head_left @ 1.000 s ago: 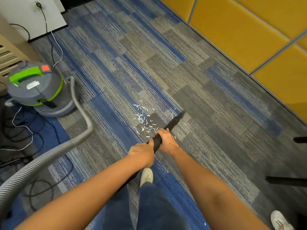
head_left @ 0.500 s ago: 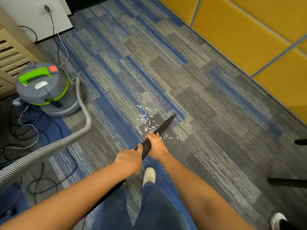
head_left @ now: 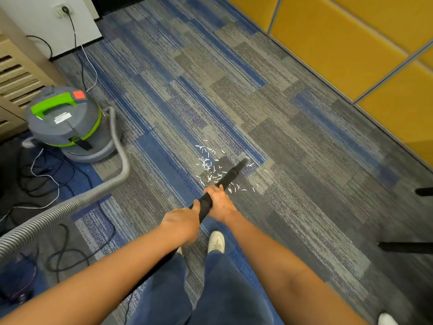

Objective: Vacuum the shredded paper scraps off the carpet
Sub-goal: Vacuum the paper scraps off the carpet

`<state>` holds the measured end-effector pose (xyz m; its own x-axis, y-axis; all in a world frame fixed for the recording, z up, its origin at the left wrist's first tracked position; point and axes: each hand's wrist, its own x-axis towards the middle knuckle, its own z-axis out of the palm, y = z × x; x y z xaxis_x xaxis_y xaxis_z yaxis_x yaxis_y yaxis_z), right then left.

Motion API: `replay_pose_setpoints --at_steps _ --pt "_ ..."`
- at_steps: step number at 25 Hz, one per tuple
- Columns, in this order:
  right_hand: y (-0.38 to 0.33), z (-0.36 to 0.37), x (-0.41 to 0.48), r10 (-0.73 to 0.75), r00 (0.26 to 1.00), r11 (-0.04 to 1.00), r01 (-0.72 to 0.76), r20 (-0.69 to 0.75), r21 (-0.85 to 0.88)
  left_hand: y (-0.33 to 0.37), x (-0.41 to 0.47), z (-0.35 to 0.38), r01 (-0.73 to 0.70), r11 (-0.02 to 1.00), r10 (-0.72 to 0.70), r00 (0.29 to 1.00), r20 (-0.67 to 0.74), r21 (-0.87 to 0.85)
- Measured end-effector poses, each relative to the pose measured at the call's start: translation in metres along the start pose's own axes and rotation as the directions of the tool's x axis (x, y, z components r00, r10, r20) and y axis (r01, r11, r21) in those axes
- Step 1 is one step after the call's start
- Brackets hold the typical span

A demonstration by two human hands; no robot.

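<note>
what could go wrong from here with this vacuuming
1. The wand lies across the paper scraps, its tip beyond most of them; sweeping sideways may scatter rather than suck them.
2. The hose curves tight round the canister, which stands beside loose cables; pulling forward may drag it onto them.

Matt black plastic wand (head_left: pixel 228 177), ribbed grey hose (head_left: pixel 70 205), white paper scraps (head_left: pixel 210 165) on rough woven carpet (head_left: pixel 293 141).
</note>
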<state>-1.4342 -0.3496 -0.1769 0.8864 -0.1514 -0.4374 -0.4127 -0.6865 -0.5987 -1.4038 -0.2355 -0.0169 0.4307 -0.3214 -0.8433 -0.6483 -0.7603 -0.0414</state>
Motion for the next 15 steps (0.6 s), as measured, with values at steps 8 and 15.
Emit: replay_pose_setpoints --at_steps 8,15 --pt "0.012 -0.017 0.010 -0.010 1.000 1.000 0.010 -0.010 0.010 0.013 0.014 -0.011 0.004 0.999 -0.004 1.000 -0.001 -0.036" --pt "0.036 -0.022 -0.034 0.078 0.994 0.997 -0.076 -0.080 0.031 0.039 0.005 -0.008 -0.114 0.993 0.114 0.993 0.004 0.038"
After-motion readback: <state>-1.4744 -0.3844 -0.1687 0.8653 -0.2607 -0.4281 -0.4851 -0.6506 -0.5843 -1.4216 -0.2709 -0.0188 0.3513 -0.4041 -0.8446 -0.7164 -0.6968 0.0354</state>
